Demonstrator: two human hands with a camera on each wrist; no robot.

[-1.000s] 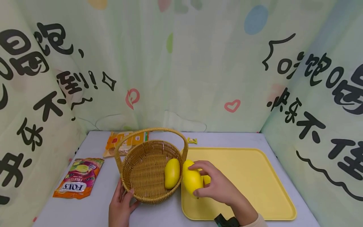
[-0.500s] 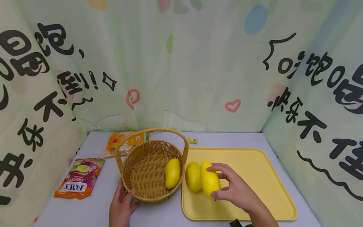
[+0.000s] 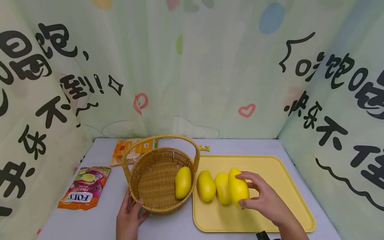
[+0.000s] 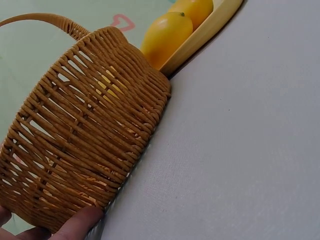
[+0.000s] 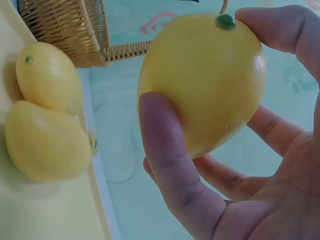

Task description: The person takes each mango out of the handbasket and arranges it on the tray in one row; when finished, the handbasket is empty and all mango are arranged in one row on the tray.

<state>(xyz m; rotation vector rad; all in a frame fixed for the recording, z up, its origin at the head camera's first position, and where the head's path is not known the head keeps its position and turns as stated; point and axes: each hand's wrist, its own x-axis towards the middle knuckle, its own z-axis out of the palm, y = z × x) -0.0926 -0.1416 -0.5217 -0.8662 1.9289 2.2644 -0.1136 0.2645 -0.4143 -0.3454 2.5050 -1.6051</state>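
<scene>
So the smooth yellow oval mango-like fruit (image 3: 238, 187) is up over the pale-yellow rectangular tray (image 3: 228, 221), pinched between the thumb and fingers of the right hand (image 3: 264, 196). Looks like the setting-down step, tbh: two similar yellow fruits, one nearer the basket (image 3: 206, 186) and one in the middle (image 3: 222, 188), already lie side by side there. Next move probably calls for lowering it gently beside them, then letting go without bumping the neighbour. One more yellow fruit (image 3: 183, 182) sits inside the round brown wicker basket (image 3: 153, 188). The left hand (image 3: 128, 216) has fingers touching the basket's outside; can't tell if it's really gripping.
</scene>
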